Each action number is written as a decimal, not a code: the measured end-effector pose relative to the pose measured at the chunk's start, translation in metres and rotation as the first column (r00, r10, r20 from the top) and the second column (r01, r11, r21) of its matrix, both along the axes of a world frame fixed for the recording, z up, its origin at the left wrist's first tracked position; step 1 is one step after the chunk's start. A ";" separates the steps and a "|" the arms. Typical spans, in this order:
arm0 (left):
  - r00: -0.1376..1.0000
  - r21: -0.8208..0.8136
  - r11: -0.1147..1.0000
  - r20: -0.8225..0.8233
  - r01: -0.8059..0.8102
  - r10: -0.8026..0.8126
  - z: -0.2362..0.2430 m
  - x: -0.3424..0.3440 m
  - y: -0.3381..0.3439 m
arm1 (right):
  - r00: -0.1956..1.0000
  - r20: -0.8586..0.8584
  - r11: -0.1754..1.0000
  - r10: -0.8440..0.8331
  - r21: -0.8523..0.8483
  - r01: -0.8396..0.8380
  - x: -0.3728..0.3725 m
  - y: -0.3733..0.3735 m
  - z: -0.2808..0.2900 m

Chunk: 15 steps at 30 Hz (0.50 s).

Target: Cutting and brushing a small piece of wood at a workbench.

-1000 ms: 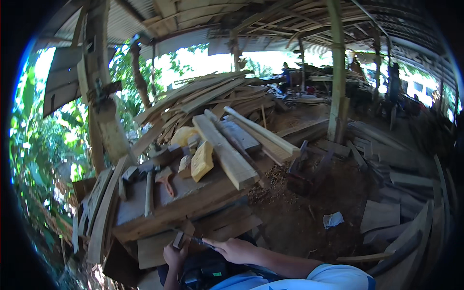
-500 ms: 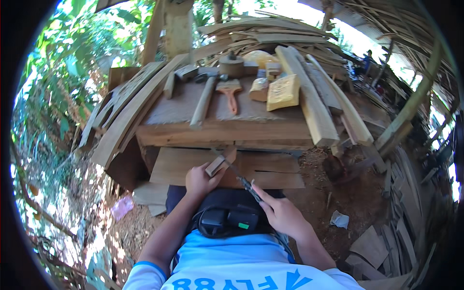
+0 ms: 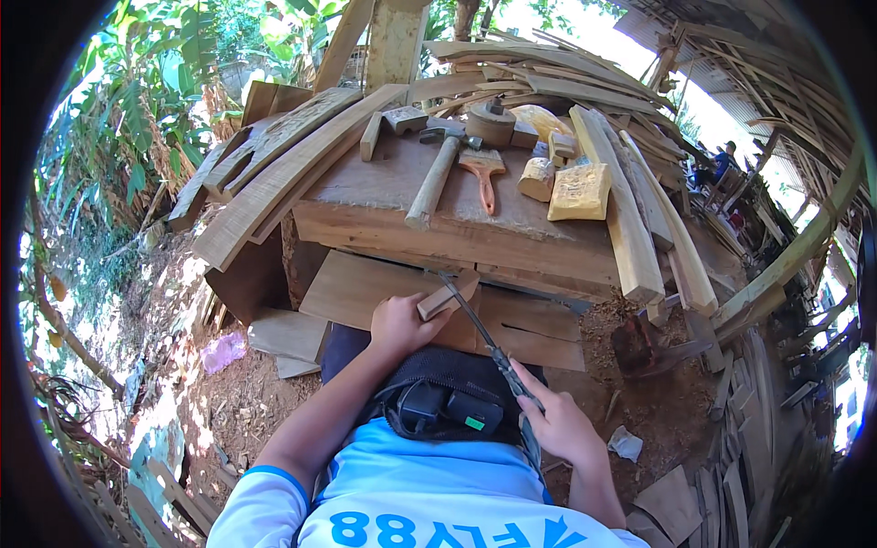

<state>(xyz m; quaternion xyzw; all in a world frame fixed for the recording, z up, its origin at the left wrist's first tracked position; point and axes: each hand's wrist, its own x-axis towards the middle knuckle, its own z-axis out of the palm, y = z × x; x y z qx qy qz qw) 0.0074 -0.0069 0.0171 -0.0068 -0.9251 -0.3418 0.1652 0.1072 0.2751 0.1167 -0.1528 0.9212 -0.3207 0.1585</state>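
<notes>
My left hand [image 3: 400, 325] is closed around a small wooden block [image 3: 451, 294] and holds it tilted above a wide board on my lap side of the bench. My right hand [image 3: 559, 422] grips the dark, long handle of a knife [image 3: 493, 347]. Its thin blade slants up and to the left, against or just over the block's right side; contact cannot be made out. The handle runs back past my right wrist toward my side.
On the bench [image 3: 365, 187] ahead lie a hammer [image 3: 431, 183], a paintbrush [image 3: 484, 173] and a yellow block [image 3: 580, 194]. Long planks [image 3: 626, 219] flank both sides. Below the bench edge rests a wide board [image 3: 361, 283]. Wood offcuts [image 3: 676, 502] cover the ground at right.
The view has shifted, so the bench sits farther right. The knife blade now lies more across the block, and more of its handle shows behind my right hand.
</notes>
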 end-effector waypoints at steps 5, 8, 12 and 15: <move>0.995 -0.023 1.000 -0.096 0.011 -0.013 0.001 -0.002 -0.001 | 0.991 -0.112 0.996 0.074 -0.041 -0.079 -0.043 -0.024 -0.010; 1.000 -0.030 0.999 -0.016 0.014 -0.014 0.002 -0.001 -0.002 | 0.985 -0.144 0.992 0.097 -0.068 -0.108 -0.042 -0.024 -0.007; 1.000 -0.015 1.000 -0.017 0.005 -0.005 0.002 -0.001 0.000 | 0.986 0.151 0.994 -0.072 0.087 0.059 -0.012 0.007 0.009; 0.999 0.000 1.000 -0.050 0.002 -0.002 0.001 -0.001 0.000 | 0.990 -0.124 0.997 0.062 -0.031 -0.067 -0.004 0.013 0.010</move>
